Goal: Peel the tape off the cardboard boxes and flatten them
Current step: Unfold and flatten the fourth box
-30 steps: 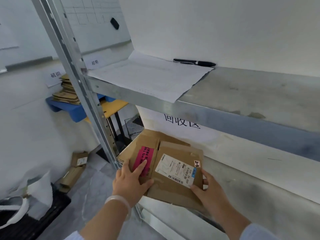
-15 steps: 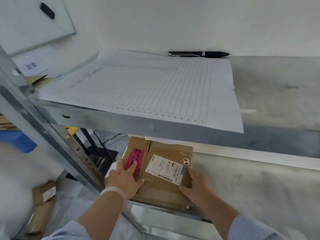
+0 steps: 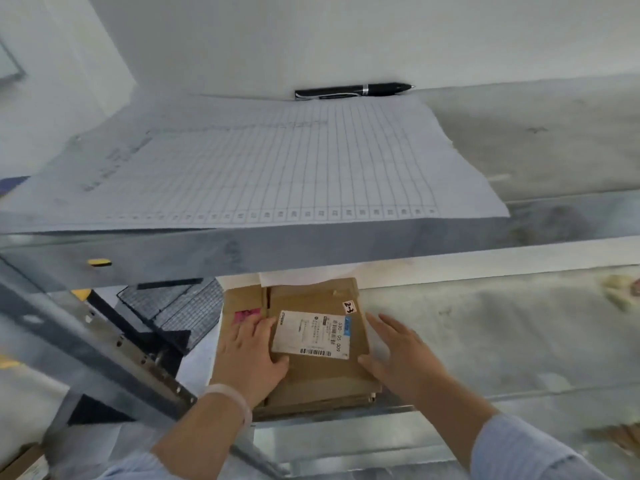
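A stack of flattened brown cardboard boxes [image 3: 322,379] lies on the lower metal shelf [image 3: 502,341], at its left end. The top piece carries a white shipping label [image 3: 313,336] and a pink sticker [image 3: 246,315]. My left hand [image 3: 251,355] lies flat on the left half of the stack, fingers straight, partly covering the pink sticker. My right hand [image 3: 398,348] rests against the stack's right edge with straight fingers, thumb on the top surface. The upper shelf hides the far end of the stack.
The upper shelf [image 3: 346,244] juts out just above the hands, with a gridded paper sheet [image 3: 277,161] and a black pen [image 3: 353,90] on it. A slanted metal upright [image 3: 104,344] stands to the left. Loose cardboard [image 3: 20,462] lies on the floor at bottom left.
The stack has slid further in onto the lower shelf. Both hands have flattened out, the right one now against the stack's right edge. The view has swung closer and to the right.
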Motion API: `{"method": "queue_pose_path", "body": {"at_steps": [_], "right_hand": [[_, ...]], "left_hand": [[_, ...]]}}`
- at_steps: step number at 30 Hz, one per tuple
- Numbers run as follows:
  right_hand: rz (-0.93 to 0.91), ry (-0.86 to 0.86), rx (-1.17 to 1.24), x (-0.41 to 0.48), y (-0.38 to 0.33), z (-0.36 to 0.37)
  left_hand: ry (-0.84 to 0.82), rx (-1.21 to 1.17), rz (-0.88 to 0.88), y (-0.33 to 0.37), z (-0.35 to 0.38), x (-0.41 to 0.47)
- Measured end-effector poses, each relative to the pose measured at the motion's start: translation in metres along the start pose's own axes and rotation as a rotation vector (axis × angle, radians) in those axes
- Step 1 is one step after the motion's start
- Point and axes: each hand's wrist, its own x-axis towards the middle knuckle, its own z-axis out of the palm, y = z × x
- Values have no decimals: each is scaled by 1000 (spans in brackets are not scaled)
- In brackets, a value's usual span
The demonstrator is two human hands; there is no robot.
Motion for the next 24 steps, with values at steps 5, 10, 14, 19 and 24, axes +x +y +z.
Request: {"method": "queue_pose_path", "body": {"at_steps": [5, 10, 14, 19, 24], "right_hand": [[8, 157, -33, -35, 30, -18], [39, 351, -166, -76, 88, -52], [147, 469, -209, -118, 148, -91], [284, 554, -266, -187, 240, -146], [444, 623, -282, -269, 342, -198]], "left_hand": [[46, -37, 262, 51, -2, 7], [118, 26, 521, 135, 1, 9], [167, 41, 684, 231, 4, 2], [196, -19, 832, 374, 14, -23], [190, -68, 958, 522, 23, -66]]}}
